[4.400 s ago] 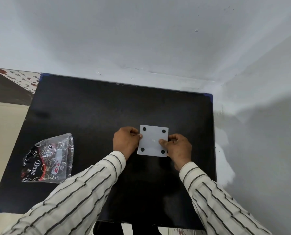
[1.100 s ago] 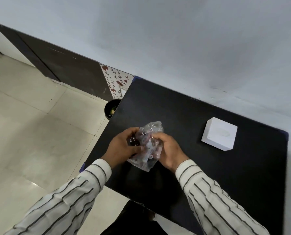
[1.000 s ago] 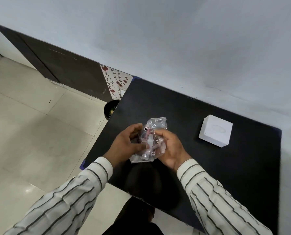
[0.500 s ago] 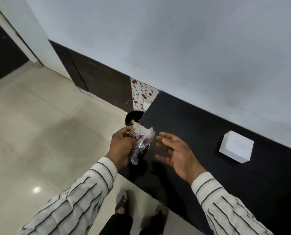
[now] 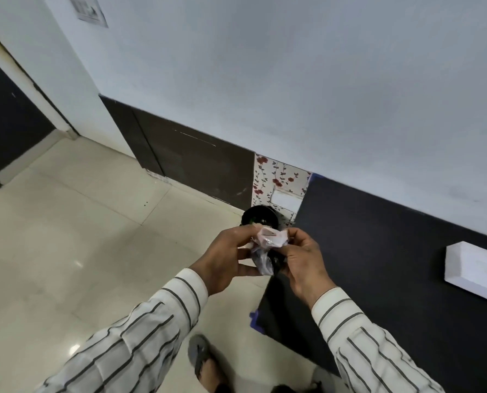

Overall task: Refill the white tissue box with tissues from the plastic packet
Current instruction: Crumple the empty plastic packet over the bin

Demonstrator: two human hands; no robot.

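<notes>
From the head camera, a black table [image 5: 378, 251] fills the right side of the view, its far edge against a pale wall [image 5: 293, 80]. The floor [image 5: 80, 236] to the left is glossy cream tile. A dark skirting panel [image 5: 194, 163] runs along the base of the wall, next to a patch of red-flowered wallpaper [image 5: 276, 180]. A small round black bin [image 5: 259, 217] stands on the floor beside the table's far left corner. A sandalled foot [image 5: 205, 361] shows at the bottom edge.

The white tissue box [image 5: 475, 268] sits on the table at the far right, well apart from both hands.

The plastic packet [image 5: 267, 248] is crumpled and held up between the two hands, over the table's left edge and just in front of the bin. The left hand [image 5: 225, 259] pinches its upper part between thumb and fingertips, with the rest of the film trailing down beside the palm. The right hand [image 5: 301, 259] closes its fingers on the packet from the other side. Whether any tissue remains inside is hard to tell, as the film is bunched and blurred. Both arms wear striped sleeves [image 5: 151, 336].
</notes>
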